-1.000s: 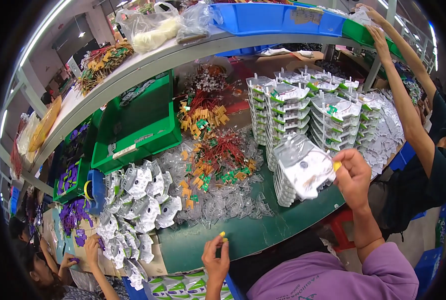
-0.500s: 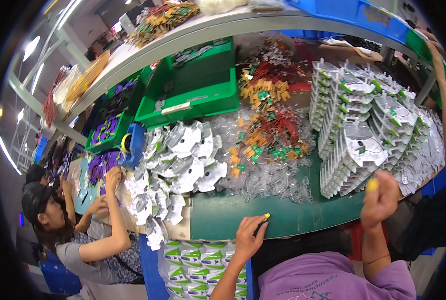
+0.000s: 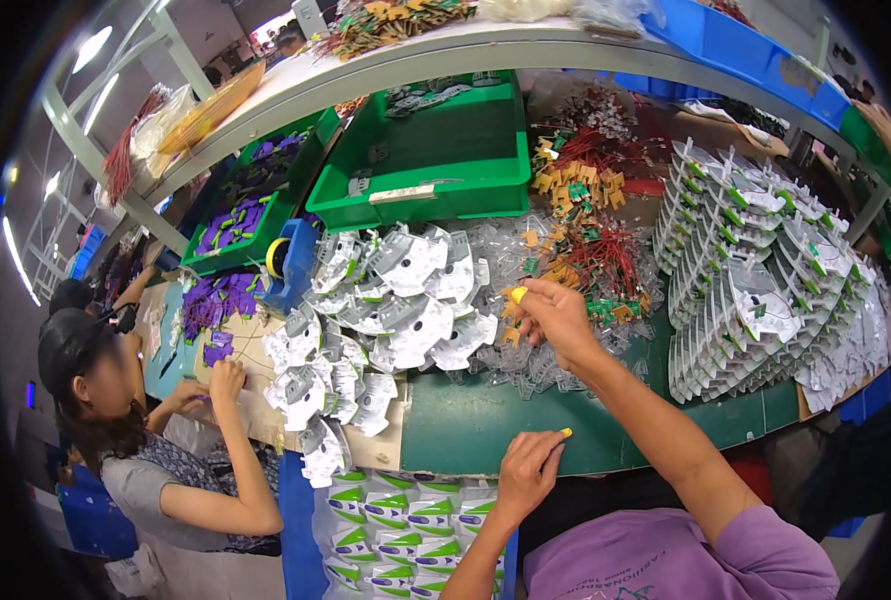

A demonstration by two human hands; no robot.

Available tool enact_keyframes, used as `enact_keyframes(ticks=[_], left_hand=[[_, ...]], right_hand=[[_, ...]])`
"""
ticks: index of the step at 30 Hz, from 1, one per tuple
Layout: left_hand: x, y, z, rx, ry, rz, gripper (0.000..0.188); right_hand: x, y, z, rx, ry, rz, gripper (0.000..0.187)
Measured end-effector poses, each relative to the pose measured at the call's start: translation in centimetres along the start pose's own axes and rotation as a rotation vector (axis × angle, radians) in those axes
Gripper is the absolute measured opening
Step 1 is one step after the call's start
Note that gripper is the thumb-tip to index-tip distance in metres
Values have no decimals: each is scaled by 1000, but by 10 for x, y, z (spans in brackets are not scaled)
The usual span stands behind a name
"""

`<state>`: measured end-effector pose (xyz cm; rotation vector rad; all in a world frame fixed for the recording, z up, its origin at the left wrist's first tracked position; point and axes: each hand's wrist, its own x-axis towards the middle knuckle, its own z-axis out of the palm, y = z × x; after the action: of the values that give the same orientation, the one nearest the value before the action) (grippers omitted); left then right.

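Fingers of your right hand [image 3: 556, 318] pinch a small orange part [image 3: 513, 312] over clear bags [image 3: 526, 362]; left hand [image 3: 529, 470] rests curled, empty, on the bench [image 3: 466, 425].

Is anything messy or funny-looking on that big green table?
Nothing looks broken or spilled. The white blister packs lie in a loose heap, some hanging over the green table edge, unlike the neat stacked rows on the right. The right hand reaches into the clear trays; the left hand rests at the table edge.

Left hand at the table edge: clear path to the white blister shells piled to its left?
Probably yes. The left hand rests on bare green table, and the white blister shells lie open just beyond, nothing between.
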<state>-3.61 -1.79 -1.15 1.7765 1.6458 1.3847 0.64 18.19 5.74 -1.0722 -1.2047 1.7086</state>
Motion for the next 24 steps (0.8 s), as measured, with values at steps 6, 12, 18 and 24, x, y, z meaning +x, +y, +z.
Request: enact_keyframes(ticks=[6,12,18,24], left_hand=[[1,1,0,-26,28,27,19],[7,-2,-12,-301,-14,-179,20],[39,26,-44,-912,69,-549,30],[47,34,-39,-855,-68,-428,24]], right_hand=[[-21,-2,-11,57,-119,-295,11],[-81,-21,-49,239,-327,135,10],[-136,-19,-84,-415,-473,-153,3],[-152,-17,-99,-577,-527,-278,4]])
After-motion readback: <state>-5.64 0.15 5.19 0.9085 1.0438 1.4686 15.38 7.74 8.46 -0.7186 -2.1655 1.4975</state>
